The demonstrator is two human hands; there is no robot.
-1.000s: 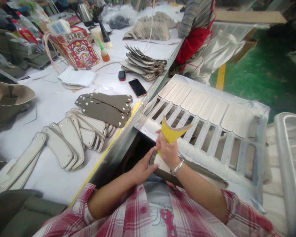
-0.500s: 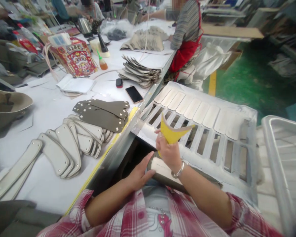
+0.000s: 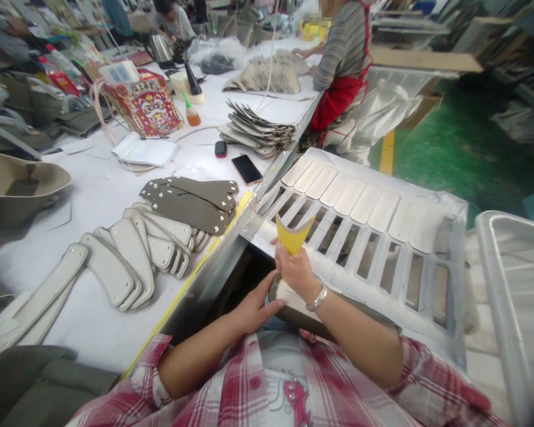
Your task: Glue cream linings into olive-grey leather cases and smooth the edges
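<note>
My right hand [image 3: 296, 270] is closed around a yellow piece [image 3: 293, 234] with a curved, notched upper edge, held upright. Beneath it, across my lap, lies a dark grey-green padded panel [image 3: 314, 321] with a white face. My left hand [image 3: 256, 305] grips the panel's left end, its thumb on top and fingers along the far edge. Part of the panel is hidden by my right wrist and forearm. Beyond my hands stands a white slatted rack [image 3: 353, 276] with a row of pale oblong pieces [image 3: 338, 190] on it.
On the table at left lie pale curved pieces with holes [image 3: 107, 273], dark grey pieces [image 3: 191, 201], a phone [image 3: 246, 169] and a red patterned bag [image 3: 145, 104]. A white-framed bin [image 3: 501, 279] is at right. A co-worker [image 3: 342, 65] sits beyond the rack.
My right hand has shifted slightly left and down toward my left hand, and the yellow piece has turned more upright and looks narrower. The view has shifted a little.
</note>
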